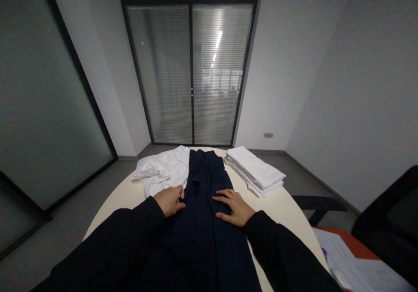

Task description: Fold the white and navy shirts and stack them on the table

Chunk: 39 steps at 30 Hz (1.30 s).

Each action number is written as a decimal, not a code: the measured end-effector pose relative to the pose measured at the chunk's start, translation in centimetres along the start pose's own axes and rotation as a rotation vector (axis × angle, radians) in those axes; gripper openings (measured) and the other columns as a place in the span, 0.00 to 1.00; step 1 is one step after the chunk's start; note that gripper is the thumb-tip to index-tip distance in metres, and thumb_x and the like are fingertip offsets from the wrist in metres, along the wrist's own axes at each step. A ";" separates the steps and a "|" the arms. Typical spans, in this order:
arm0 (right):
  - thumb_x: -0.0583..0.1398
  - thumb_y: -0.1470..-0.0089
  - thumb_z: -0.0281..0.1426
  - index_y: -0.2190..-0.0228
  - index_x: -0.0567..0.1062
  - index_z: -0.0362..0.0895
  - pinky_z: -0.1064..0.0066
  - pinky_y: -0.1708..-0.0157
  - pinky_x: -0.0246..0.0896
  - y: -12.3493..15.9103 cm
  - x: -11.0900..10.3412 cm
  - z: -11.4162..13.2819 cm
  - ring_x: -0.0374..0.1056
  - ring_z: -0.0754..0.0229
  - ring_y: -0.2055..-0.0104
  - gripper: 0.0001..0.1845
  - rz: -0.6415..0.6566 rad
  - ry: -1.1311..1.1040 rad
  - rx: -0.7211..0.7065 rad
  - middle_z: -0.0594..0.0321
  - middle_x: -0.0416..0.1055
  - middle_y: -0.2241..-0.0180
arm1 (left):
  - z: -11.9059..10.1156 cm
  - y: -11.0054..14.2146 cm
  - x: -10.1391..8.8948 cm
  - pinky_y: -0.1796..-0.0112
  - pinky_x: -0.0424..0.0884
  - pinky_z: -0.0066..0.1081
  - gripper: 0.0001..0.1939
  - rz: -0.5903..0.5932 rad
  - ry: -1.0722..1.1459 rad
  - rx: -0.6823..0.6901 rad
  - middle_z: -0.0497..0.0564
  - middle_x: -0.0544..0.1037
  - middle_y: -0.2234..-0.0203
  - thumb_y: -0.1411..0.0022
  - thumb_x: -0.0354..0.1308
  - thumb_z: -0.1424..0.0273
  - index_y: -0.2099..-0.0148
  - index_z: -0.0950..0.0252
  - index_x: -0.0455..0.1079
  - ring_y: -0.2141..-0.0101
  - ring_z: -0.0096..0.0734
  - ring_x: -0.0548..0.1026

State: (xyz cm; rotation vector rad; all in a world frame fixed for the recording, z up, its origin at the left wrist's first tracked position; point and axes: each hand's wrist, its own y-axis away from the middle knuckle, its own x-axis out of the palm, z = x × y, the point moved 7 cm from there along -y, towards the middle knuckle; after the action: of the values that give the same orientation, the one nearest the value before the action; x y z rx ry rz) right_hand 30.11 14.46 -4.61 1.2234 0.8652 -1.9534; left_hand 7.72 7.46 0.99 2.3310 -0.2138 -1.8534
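Pale and round, our counter carries the navy garment centrally. We judge it soft, light, best held by its sides; its long axis and narrow end point toward the far edge. Our right hand rests fingers spread; whether our left hand pinches cloth, we cannot tell.

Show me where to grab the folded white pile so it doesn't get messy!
Probably best to come from the near side with your right hand, and grip the near end of the folded white pile, thumb on top, fingers underneath. It lies flat with its layers stacked, so holding all of them together should keep it neat.
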 end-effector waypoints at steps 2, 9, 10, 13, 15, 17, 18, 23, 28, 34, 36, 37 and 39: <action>0.60 0.47 0.50 0.42 0.67 0.54 0.49 0.43 0.51 0.0 0.1 -0.1 0.56 0.44 0.41 0.33 -0.001 0.001 -0.002 0.56 0.62 0.40 | -1.6 0.8 -0.7 0.67 0.65 0.30 0.07 -0.012 0.036 0.059 0.49 0.78 0.69 0.40 0.54 0.66 0.59 0.60 0.66 0.65 0.37 0.77; 0.60 0.47 0.49 0.42 0.67 0.54 0.49 0.43 0.51 0.1 0.2 -0.2 0.56 0.44 0.40 0.32 -0.006 -0.011 0.008 0.56 0.62 0.40 | 0.9 1.0 -0.6 0.62 0.69 0.41 0.19 -0.094 -0.225 -0.177 0.63 0.77 0.55 0.39 0.55 0.59 0.50 0.64 0.64 0.57 0.53 0.77; 0.60 0.47 0.49 0.42 0.67 0.54 0.49 0.43 0.51 0.2 0.2 -0.2 0.56 0.44 0.40 0.32 -0.007 -0.011 0.008 0.57 0.62 0.40 | 1.9 0.8 -0.1 0.61 0.69 0.42 0.20 -0.067 -0.229 -0.201 0.64 0.77 0.56 0.39 0.55 0.59 0.50 0.65 0.64 0.57 0.54 0.77; 0.59 0.46 0.49 0.42 0.67 0.54 0.49 0.43 0.51 0.1 0.3 -0.2 0.56 0.45 0.40 0.32 -0.013 -0.011 0.006 0.57 0.62 0.40 | 4.4 0.2 1.7 0.60 0.70 0.42 0.20 0.039 -0.165 -0.194 0.62 0.78 0.56 0.42 0.57 0.57 0.51 0.64 0.67 0.56 0.53 0.77; 0.59 0.46 0.50 0.43 0.67 0.54 0.49 0.43 0.51 0.0 0.3 -0.2 0.56 0.45 0.40 0.31 -0.014 -0.011 0.001 0.56 0.62 0.40 | 5.3 0.2 2.7 0.58 0.70 0.39 0.18 0.133 -0.080 -0.128 0.59 0.78 0.56 0.44 0.59 0.60 0.53 0.63 0.70 0.55 0.50 0.76; 0.59 0.46 0.50 0.43 0.68 0.54 0.49 0.43 0.51 0.0 0.3 -0.3 0.56 0.45 0.40 0.31 -0.011 -0.011 0.000 0.56 0.62 0.40 | 5.4 0.6 3.0 0.56 0.70 0.36 0.16 0.194 0.005 -0.036 0.56 0.79 0.56 0.45 0.60 0.66 0.54 0.63 0.71 0.55 0.46 0.77; 0.59 0.46 0.50 0.43 0.68 0.54 0.49 0.43 0.51 0.0 0.3 -0.3 0.56 0.45 0.40 0.31 -0.011 -0.010 0.002 0.56 0.62 0.40 | 5.3 0.9 2.8 0.55 0.70 0.35 0.16 0.205 0.045 0.004 0.55 0.80 0.57 0.46 0.60 0.68 0.54 0.63 0.71 0.55 0.44 0.77; 0.59 0.45 0.50 0.43 0.68 0.54 0.49 0.43 0.52 -0.1 0.3 -0.2 0.56 0.45 0.40 0.31 -0.010 -0.010 0.008 0.56 0.62 0.40 | 3.7 2.9 0.7 0.70 0.73 0.31 0.20 0.253 0.372 0.082 0.50 0.79 0.62 0.48 0.61 0.63 0.52 0.61 0.66 0.67 0.39 0.78; 0.58 0.45 0.49 0.43 0.68 0.53 0.49 0.43 0.52 -0.2 0.3 -0.1 0.56 0.44 0.40 0.30 -0.008 -0.003 0.014 0.56 0.62 0.40 | 0.7 5.0 0.3 0.84 0.64 0.26 0.30 0.310 0.558 0.084 0.48 0.75 0.63 0.49 0.61 0.57 0.48 0.60 0.55 0.83 0.26 0.70; 0.58 0.45 0.49 0.43 0.68 0.53 0.48 0.43 0.51 -0.2 0.4 -0.1 0.56 0.45 0.40 0.30 -0.003 -0.001 -0.002 0.55 0.62 0.40 | -1.3 7.6 3.5 0.79 0.62 0.26 0.30 0.480 0.248 0.100 0.40 0.73 0.82 0.51 0.64 0.63 0.49 0.60 0.54 0.81 0.33 0.72; 0.58 0.45 0.49 0.43 0.68 0.53 0.48 0.43 0.51 -0.2 0.5 -0.2 0.56 0.45 0.40 0.30 -0.003 0.000 -0.003 0.56 0.62 0.40 | -2.1 8.0 3.2 0.77 0.62 0.26 0.32 0.407 0.176 0.147 0.41 0.73 0.80 0.51 0.63 0.68 0.46 0.60 0.53 0.77 0.35 0.74; 0.59 0.45 0.49 0.43 0.68 0.53 0.48 0.43 0.51 -0.2 0.5 -0.2 0.56 0.45 0.40 0.30 -0.004 0.001 -0.003 0.56 0.62 0.40 | -2.7 8.1 2.8 0.76 0.62 0.26 0.31 0.357 0.159 0.181 0.41 0.73 0.79 0.50 0.62 0.70 0.45 0.60 0.53 0.75 0.34 0.74; 0.59 0.45 0.48 0.43 0.68 0.53 0.48 0.43 0.51 -0.2 0.5 -0.2 0.56 0.45 0.40 0.30 -0.009 0.000 0.002 0.56 0.62 0.40 | -4.0 8.3 2.3 0.76 0.62 0.25 0.29 0.294 0.213 0.230 0.40 0.71 0.78 0.47 0.59 0.71 0.44 0.59 0.53 0.76 0.31 0.73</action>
State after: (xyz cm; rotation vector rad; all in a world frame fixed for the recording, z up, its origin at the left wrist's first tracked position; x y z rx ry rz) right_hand 29.89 14.60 -5.05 1.2230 0.8708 -1.9618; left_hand 11.98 -0.95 1.46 2.4582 -0.7325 -1.4989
